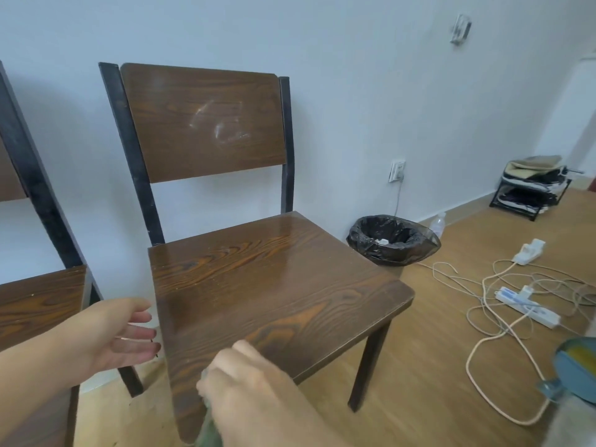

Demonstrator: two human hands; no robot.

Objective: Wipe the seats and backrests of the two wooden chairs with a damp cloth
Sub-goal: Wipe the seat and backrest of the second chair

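Note:
A dark wooden chair point(258, 285) with a black metal frame stands against the white wall; its seat looks glossy and its backrest point(203, 121) carries pale smear marks. A second chair point(35, 301) of the same kind shows partly at the left edge. My right hand point(254, 391) rests at the seat's front edge, shut on a greenish cloth point(209, 430) that hangs below the fingers. My left hand point(119, 333) hovers open, palm up, just left of the seat's front left side, between the two chairs.
A bin point(392, 240) with a black liner stands right of the chair by the wall, under a wall socket point(396, 171). Power strips point(525, 306) and tangled cables point(483, 317) lie on the wooden floor. A shoe rack point(532, 188) is far right; a blue object point(577, 362) is at the right edge.

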